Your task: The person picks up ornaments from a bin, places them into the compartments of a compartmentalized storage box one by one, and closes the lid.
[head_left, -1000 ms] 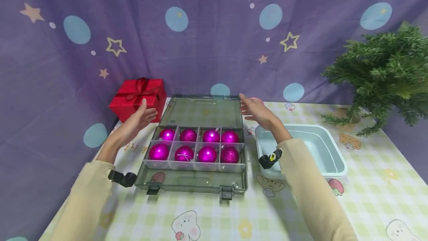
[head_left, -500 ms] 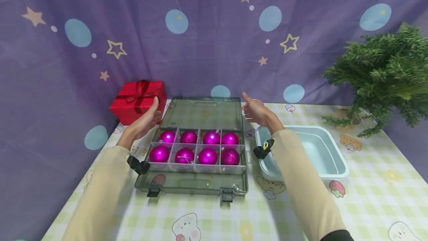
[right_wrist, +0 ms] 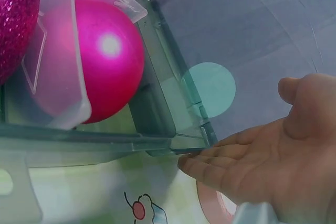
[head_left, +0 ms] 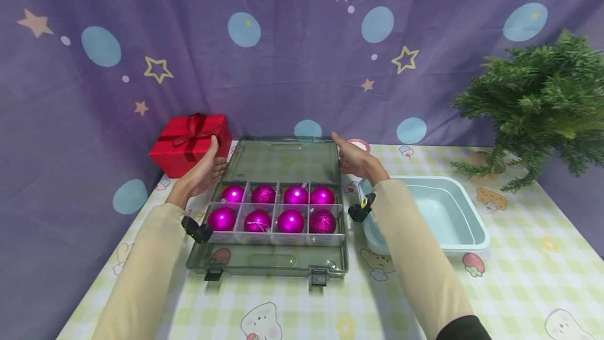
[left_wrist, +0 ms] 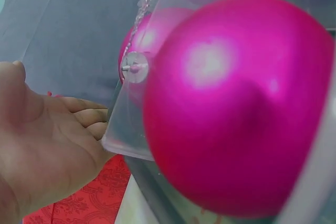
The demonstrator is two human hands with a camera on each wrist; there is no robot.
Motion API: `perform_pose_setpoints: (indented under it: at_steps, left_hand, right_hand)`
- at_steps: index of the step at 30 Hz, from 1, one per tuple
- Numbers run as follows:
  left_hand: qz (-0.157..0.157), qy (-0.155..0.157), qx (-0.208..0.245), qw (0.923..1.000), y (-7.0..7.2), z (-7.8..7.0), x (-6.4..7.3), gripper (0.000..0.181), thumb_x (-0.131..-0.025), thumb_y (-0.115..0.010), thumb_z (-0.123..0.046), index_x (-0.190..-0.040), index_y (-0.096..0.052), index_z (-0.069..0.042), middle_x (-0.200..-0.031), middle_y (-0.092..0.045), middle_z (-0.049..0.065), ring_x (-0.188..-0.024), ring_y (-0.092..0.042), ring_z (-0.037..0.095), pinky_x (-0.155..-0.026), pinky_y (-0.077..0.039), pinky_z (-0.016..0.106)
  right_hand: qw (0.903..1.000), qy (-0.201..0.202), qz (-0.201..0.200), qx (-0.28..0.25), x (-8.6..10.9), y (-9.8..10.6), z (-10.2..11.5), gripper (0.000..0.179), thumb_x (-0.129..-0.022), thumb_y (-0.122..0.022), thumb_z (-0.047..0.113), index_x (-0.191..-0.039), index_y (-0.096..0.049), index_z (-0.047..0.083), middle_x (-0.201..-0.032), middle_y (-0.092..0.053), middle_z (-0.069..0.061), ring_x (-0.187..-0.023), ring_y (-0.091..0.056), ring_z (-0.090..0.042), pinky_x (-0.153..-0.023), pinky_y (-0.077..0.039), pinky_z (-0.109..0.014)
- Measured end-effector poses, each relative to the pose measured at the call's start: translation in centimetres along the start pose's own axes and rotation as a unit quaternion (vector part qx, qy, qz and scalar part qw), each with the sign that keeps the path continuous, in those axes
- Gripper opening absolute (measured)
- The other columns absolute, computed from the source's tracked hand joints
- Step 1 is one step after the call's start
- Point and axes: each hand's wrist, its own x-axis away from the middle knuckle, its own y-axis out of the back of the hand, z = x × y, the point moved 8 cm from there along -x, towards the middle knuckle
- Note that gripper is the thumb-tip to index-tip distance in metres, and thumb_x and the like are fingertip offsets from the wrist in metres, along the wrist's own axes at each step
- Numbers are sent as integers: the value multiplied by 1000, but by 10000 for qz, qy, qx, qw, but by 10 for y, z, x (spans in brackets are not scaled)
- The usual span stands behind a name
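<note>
A see-through grey plastic case point(head_left: 285, 164) stands open on the table, with two dark latches on its front edge. Several magenta baubles point(head_left: 290, 221), some glossy and some glittery, sit singly in its clear divided compartments point(head_left: 297, 238). Thumb up and fingers extended, my left hand point(head_left: 203, 173) is at the case's back left side; in the left wrist view its palm point(left_wrist: 52, 145) shows holding nothing. My right hand point(head_left: 356, 160) mirrors it at the back right side. Its straight fingertips point(right_wrist: 191, 165) are right at the case's corner in the right wrist view.
A red gift box point(head_left: 181, 146) with a ribbon is behind my left hand. To the right stands a pale blue basin point(head_left: 439, 248), partly behind my right forearm. A green artificial tree point(head_left: 542, 104) rises at the far right. A purple curtain point(head_left: 283, 83) hangs behind the table.
My left hand has moved right, in toward the case's side. The right hand has come slightly left, closer to the case. The case and baubles have stayed in place.
</note>
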Motion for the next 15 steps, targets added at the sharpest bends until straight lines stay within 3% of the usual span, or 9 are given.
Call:
perform_pose_setpoints:
  at_steps: [8, 15]
  left_hand:
    - [-35, 59, -98, 9999, -2, -4, -2, 115, -94, 2, -80, -155, 10, 17, -162, 12, 38, -152, 11, 48, -125, 6, 50]
    - [-100, 24, -9, 9999, -2, -7, 1, 114, -94, 3, -79, -155, 9, 17, -162, 10, 38, -152, 9, 48, -125, 5, 52]
  right_hand:
    - [9999, -9, -114, 23, 3, 0, 2, 94, -108, -25, 60, -158, 9, -11, -165, 11, -34, -153, 4, -46, -126, -7, -47]
    - [9991, 109, -162, 375, 4, 2, 7, 91, -108, -22, 61, -161, 7, -7, -165, 3, -36, -153, -1, -47, -127, -10, -48]
